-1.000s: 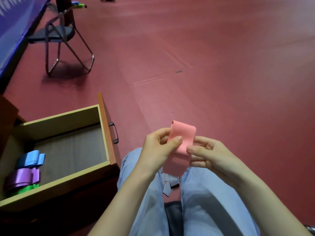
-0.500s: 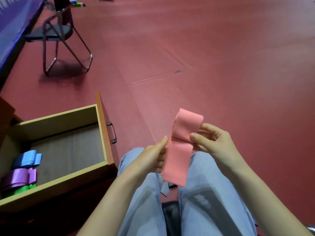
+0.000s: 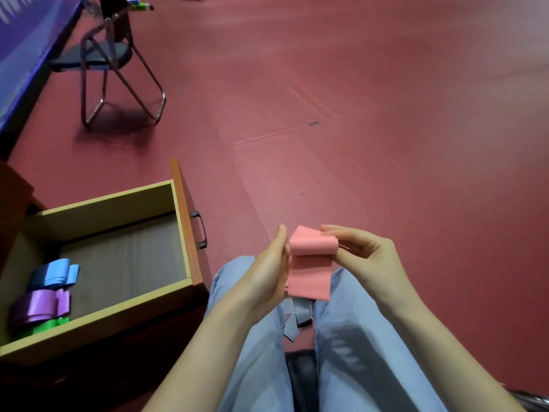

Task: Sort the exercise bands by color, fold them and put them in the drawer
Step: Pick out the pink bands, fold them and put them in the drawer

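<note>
A pink exercise band (image 3: pixel 310 263) hangs over my knees, its top folded into a loose roll. My right hand (image 3: pixel 361 255) pinches the roll's right end. My left hand (image 3: pixel 271 270) holds the band's left edge, thumb up beside the roll. A grey band (image 3: pixel 297 318) dangles between my legs under the pink one. The open wooden drawer (image 3: pixel 184 230) stands at my left. Folded blue (image 3: pixel 55 273), purple (image 3: pixel 40 304) and green (image 3: pixel 50 325) bands lie in its near left corner.
A folding metal chair (image 3: pixel 118 69) stands far left on the red floor. A blue padded mat edge (image 3: pixel 26 55) runs along the top left. My black seat (image 3: pixel 301 379) shows between my legs. Small coloured items (image 3: pixel 138 4) lie by a post at the top.
The pink band's top has been rolled down into a tighter fold and lowered. My left hand moved up beside it, and both hands came closer together.
</note>
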Available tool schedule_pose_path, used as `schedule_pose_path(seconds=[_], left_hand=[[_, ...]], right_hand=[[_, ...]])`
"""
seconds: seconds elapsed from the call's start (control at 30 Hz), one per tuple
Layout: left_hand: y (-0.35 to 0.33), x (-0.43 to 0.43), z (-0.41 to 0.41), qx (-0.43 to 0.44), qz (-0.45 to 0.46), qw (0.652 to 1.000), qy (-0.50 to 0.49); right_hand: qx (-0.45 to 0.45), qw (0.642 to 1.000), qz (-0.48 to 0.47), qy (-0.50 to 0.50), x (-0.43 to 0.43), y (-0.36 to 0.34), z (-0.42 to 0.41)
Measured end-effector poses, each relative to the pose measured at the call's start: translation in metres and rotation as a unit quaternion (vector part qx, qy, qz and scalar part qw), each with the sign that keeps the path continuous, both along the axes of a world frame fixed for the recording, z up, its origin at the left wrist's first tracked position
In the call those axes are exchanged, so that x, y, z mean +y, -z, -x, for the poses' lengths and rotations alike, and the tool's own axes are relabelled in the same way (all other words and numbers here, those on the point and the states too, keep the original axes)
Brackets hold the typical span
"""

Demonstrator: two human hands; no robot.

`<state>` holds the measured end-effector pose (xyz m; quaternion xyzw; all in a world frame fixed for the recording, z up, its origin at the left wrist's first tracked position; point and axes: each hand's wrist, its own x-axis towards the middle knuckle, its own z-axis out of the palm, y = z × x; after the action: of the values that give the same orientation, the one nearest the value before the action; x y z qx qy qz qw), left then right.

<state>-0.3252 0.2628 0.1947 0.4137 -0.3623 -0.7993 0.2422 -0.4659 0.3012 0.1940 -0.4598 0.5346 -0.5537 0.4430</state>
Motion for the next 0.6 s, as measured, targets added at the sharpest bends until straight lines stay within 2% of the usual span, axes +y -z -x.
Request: schedule_pose_path(seconds=[0.17,0.33,0.43,0.5,0.6], left_hand=[[0.002,0.003,0.003,0.031,-0.026,0.999,-0.014],[0.004,0.011,0.004,-0.016,0.083,0.996,0.019],[0.0,0.011,0.012,-0.024,0.128,0.991,-0.001],[-0.003,0.009,0.018,-0.033,0.158,0.987,-0.026],[-0.005,0.011,0.032,-0.04,0.189,0.98,-0.048]], right_hand=[[0.032,0.999,0.001,-0.036,0.006,-0.001,0.0],[0.004,1.0,-0.027,-0.011,0.014,0.003,0.006],[-0.071,0.995,-0.076,0.012,0.017,0.006,0.009],[-0.114,0.987,-0.111,-0.012,0.02,0.006,0.011],[-0.115,0.985,-0.125,-0.039,0.028,0.0,0.022]])
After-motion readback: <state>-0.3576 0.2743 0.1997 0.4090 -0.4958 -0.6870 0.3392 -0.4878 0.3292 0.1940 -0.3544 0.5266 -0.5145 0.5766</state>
